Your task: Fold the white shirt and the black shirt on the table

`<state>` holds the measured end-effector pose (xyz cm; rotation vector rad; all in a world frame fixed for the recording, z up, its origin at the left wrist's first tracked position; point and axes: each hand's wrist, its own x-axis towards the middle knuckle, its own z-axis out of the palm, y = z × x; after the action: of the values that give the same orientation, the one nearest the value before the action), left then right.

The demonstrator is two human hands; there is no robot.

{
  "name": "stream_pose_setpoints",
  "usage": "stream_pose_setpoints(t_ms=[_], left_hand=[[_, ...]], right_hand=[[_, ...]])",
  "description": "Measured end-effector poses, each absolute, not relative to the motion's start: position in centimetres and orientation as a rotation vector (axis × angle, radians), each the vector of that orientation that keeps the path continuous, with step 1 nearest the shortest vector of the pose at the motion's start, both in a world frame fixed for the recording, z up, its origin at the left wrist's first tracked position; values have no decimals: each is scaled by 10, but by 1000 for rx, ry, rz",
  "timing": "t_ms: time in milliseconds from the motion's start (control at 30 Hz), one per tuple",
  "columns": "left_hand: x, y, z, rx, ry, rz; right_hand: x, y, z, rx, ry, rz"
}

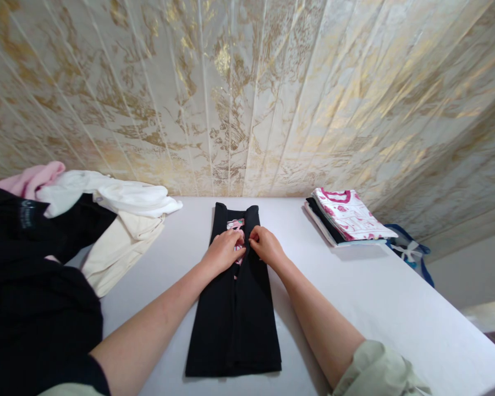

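Note:
A black garment [218, 330], its two sides folded inward to meet along the middle, lies lengthwise on the white table in front of me. Pink printed fabric [236, 223] shows in the gap near its far end. My left hand [226, 248] rests over that gap, its fingers curled and closed at the edge of the left fold. With thumb and fingers pinched together, my right hand [267, 245] grips the edge of the right fold. The fingertips of both hands are a short way apart, and the left hand covers part of the print.
Unfolded clothes heap up at the left: black cloth [33, 308], a white piece [127, 195], a cream piece [126, 247] and a pink one [35, 179]. A folded stack [350, 214] sits back right, near a blue-edged bag [410, 253]. A patterned curtain [231, 99] hangs behind the table [338, 297].

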<state>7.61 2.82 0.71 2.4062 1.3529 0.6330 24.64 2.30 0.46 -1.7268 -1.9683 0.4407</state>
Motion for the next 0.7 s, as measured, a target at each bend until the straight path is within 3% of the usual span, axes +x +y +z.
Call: stream_pose_setpoints(t_ms=[700], left_hand=[[88,25,9,2360,1528,666]], right_hand=[[241,17,8,-1773,-1953,405]])
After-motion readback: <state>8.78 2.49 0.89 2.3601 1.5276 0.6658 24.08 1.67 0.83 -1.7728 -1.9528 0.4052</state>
